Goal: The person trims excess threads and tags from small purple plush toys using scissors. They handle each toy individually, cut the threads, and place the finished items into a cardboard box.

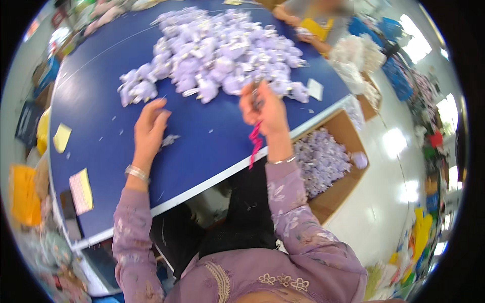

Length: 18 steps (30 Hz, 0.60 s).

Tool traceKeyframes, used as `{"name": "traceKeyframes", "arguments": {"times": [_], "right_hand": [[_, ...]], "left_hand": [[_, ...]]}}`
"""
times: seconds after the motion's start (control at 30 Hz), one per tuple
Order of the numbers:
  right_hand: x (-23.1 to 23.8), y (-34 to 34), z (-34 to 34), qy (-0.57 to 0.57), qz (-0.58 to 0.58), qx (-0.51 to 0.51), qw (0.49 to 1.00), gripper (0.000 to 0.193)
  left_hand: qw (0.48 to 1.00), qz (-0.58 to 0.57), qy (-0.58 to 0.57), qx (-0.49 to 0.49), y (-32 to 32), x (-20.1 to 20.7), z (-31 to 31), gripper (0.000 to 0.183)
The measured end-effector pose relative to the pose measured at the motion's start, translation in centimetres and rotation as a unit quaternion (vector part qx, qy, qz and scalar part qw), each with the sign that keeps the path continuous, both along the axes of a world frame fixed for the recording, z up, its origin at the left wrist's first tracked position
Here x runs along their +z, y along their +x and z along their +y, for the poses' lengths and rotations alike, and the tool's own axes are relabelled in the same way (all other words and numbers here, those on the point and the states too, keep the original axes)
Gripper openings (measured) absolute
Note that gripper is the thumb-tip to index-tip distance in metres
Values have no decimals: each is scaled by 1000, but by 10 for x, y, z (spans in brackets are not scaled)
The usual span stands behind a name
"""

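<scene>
Two hands are working at the blue surface (101, 116): the right hand (265, 108) is pinching small snips (257, 98), pink strap dangling; the left hand's (150, 129) fingers are resting loose beside a scrap (169, 140), ready for the lilac plush heap (222, 53).

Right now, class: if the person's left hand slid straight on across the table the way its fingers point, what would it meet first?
The left hand points up the blue table toward the pile of lilac plush toys. It would probably meet the pile's near-left toys first; only bare tabletop seems to lie between, though depth is unclear.
</scene>
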State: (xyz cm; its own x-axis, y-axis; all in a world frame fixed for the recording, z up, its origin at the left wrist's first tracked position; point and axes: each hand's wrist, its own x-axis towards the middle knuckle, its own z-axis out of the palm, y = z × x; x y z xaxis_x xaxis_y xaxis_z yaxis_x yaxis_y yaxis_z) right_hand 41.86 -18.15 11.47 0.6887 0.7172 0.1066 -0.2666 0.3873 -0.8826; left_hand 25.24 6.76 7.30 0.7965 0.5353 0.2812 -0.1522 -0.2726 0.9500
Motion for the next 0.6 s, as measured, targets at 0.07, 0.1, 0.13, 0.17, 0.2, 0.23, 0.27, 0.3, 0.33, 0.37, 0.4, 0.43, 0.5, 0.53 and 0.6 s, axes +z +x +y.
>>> {"name": "traceKeyframes", "arguments": {"times": [0.07, 0.1, 0.13, 0.17, 0.2, 0.23, 0.27, 0.3, 0.33, 0.37, 0.4, 0.43, 0.5, 0.53, 0.6], "right_hand": [[12, 14, 26, 8, -1, -42, 999, 45], [20, 21, 40, 16, -11, -48, 999, 42], [27, 23, 55, 2, -43, -31, 999, 34], [39, 16, 72, -73, -74, -46, 994, 29], [32, 18, 86, -98, -116, -44, 987, 28], [17, 21, 101, -121, -158, -44, 979, 28], [-5, 25, 111, -106, -130, -22, 986, 26], [-19, 25, 117, -127, -151, -21, 980, 26], [-33, 25, 122, -148, -173, -21, 973, 26], [-44, 19, 126, -173, -190, -17, 966, 27], [-44, 16, 126, -180, -184, -1, 966, 27], [-41, 13, 124, -187, -178, 15, 966, 27], [-39, 19, 122, -198, -170, 35, 965, 27], [-39, 21, 121, -200, -166, 46, 965, 27], [-41, 23, 118, -208, -174, 48, 961, 27]], "left_hand": [[998, 4, 40, 44, 10, -3, 7, 29], [996, 5, 44, 73, 17, -2, 10, 30], [991, -19, 69, 114, 23, -2, 17, 31], [983, -44, 94, 152, 28, -3, 26, 31], [977, -33, 108, 179, 32, 0, 35, 33], [965, -79, 137, 208, 37, -2, 48, 36], [950, -48, 192, 242, 38, -1, 63, 38], [931, -19, 242, 272, 40, 0, 77, 40], [921, -3, 281, 270, 47, 4, 94, 44], [909, 20, 317, 269, 50, 3, 113, 48], [898, 38, 349, 265, 56, 5, 124, 53], [890, 89, 368, 256, 64, 4, 132, 58], [868, 181, 400, 232, 88, 11, 134, 68], [883, 226, 374, 170, 96, 17, 137, 76], [893, 248, 368, 80, 98, 18, 130, 74]]}}
